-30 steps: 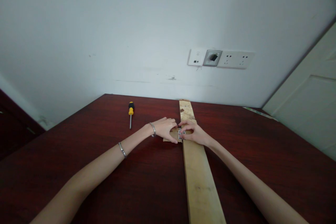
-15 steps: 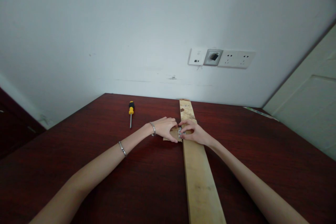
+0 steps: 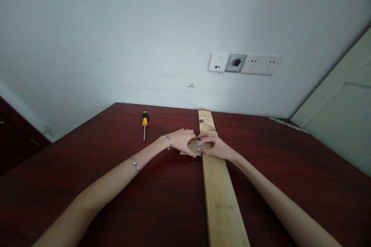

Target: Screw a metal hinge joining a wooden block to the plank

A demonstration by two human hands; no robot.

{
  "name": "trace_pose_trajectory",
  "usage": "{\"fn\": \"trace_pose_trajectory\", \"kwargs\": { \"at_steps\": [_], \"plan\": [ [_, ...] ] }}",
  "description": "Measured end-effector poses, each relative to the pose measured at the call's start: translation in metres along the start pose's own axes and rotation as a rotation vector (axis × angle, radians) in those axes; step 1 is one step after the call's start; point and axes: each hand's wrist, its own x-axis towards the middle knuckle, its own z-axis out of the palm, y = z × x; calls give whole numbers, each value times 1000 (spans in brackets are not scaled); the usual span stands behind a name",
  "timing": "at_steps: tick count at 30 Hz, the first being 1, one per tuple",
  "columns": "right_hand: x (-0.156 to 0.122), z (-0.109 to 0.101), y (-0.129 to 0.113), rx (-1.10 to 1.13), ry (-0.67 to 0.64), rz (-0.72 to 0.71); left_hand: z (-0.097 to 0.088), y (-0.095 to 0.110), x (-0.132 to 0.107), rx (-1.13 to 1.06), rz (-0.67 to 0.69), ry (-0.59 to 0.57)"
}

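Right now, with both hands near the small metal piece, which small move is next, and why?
Perhaps press the metal piece steady with your right hand: it seems to sit where the short wood meets the long board, and your left hand surrounds the former.

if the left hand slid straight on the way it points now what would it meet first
Probably the right hand, whose fingers sit just ahead of the left hand; the metal fitting lies close by too, and depth is unclear in this single view.
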Motion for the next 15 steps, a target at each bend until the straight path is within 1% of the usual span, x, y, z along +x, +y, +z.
{"fn": "trace_pose_trajectory", "kwargs": {
  "at_steps": [4,8,11,15],
  "plan": [
    [0,-8,0,100,47,48,-1,1,-1,-7,-3,-12],
    [0,-14,5,205,142,100,-3,2,-2,-19,-10,-29],
    [-1,-15,11,267,202,129,-2,2,-2,-18,-6,-32],
    [-1,-13,14,317,230,147,2,1,-1,-17,-3,-31]
  ]
}}
